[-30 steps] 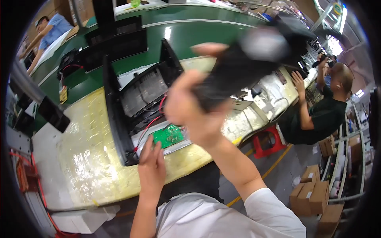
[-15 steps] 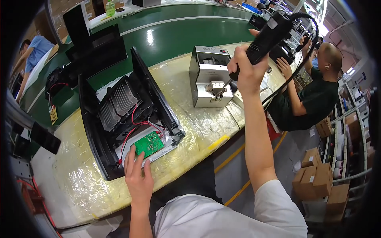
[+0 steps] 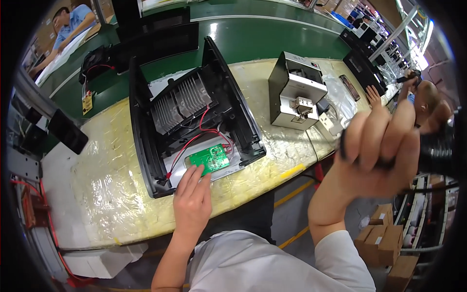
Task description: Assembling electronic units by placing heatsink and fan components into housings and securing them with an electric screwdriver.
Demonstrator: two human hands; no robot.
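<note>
A green circuit board (image 3: pixel 214 158) lies inside the near end of a black open-topped housing (image 3: pixel 244 114), joined to red and black wires. The fingertips of my left hand (image 3: pixel 193 197) rest on the board's near edge, fingers extended. My right hand (image 3: pixel 379 153), raised close to the camera and blurred, is wrapped round a black electric screwdriver (image 3: pixel 440 153); its tip is hidden. A finned metal heat sink (image 3: pixel 184 104) fills the housing's middle. To the right stands a metal box-shaped screw feeder (image 3: pixel 297 90) with a small block at its front.
Clear film covers the yellowish bench (image 3: pixel 109 185). Beyond it runs a green conveyor belt (image 3: pixel 253 41) carrying black panels (image 3: pixel 155 39). A power strip (image 3: pixel 331 126) sits right of the feeder. A co-worker (image 3: pixel 430 104) is at the right, another person (image 3: pixel 73 24) far left. Cardboard boxes (image 3: pixel 382 238) stand low right.
My right hand has brought the screwdriver away from the screw feeder, right and closer to the camera. The view has shifted, moving bench items rightward. My left hand stays at the circuit board.
</note>
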